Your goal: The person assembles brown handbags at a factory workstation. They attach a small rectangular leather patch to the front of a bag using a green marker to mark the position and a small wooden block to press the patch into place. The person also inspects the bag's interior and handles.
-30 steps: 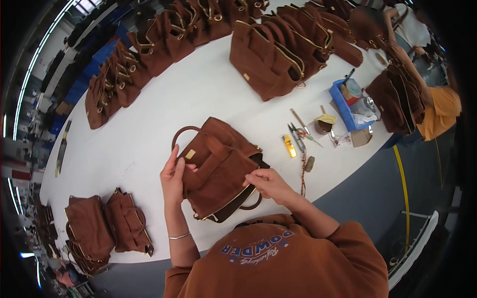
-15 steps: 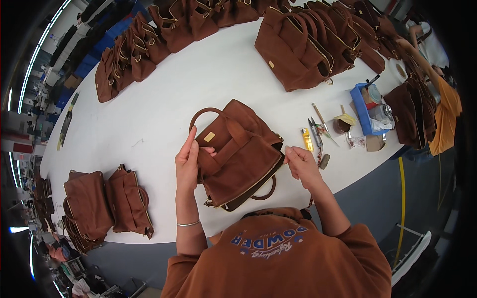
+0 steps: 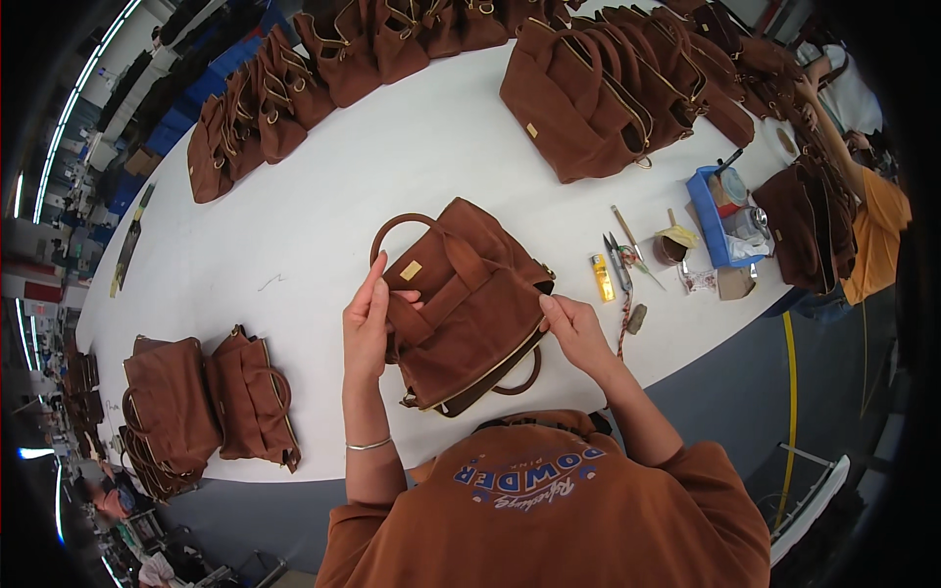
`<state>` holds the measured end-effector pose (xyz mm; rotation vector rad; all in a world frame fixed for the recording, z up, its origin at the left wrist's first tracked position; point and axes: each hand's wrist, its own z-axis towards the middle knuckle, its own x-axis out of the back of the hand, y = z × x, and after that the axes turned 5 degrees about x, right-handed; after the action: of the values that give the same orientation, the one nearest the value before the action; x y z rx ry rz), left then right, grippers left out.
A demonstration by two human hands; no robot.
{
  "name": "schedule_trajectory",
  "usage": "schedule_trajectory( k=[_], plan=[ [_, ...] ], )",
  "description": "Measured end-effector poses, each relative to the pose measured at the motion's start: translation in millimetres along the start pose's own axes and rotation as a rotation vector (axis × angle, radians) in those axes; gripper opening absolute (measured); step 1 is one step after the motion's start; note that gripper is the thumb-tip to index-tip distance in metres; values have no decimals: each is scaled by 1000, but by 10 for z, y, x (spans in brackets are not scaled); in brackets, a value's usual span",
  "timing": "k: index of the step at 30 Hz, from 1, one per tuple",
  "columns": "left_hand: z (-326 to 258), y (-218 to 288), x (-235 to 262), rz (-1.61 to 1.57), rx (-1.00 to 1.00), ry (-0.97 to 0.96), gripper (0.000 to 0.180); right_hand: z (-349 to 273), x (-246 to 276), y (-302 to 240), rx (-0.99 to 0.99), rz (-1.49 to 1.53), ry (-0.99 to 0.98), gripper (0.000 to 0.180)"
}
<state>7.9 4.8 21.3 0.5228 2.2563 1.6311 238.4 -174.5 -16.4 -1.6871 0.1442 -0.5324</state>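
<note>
A brown handbag [image 3: 480, 328] lies tilted on the white table in front of me, its handles, gold plate and gold-toothed zipper showing. My left hand [image 3: 367, 328] is closed on the bag's left side, the thumb up against the handle base and some fingers passing behind the strap. At the right end of the zippered edge, my right hand [image 3: 578, 331] pinches the bag's corner between thumb and fingers. The second handle [image 3: 520, 377] sticks out beneath the near edge.
Right of the bag lie a yellow lighter [image 3: 602, 277], thread snips [image 3: 618, 260], a brush [image 3: 627, 230], a small pot [image 3: 670, 248] and a blue bin [image 3: 714, 220]. More brown bags [image 3: 172, 402] lie at left, others [image 3: 578, 108] behind. A co-worker's orange sleeve [image 3: 877, 235] shows at right.
My right hand has moved slightly left and down onto the bag's right corner. My left hand keeps its hold, and the bag has hardly shifted.
</note>
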Motion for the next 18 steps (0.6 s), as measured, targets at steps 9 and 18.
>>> schedule_trajectory(
  k=[9, 18],
  plan=[
    [-51, 47, -35, 437, -347, 256, 31, -12, 6, -90, -167, 274, -51, 52],
    [-449, 335, -654, 816, -571, 522, 44, -79, -42, -323, -55, 235, -109, 48]
  ],
)
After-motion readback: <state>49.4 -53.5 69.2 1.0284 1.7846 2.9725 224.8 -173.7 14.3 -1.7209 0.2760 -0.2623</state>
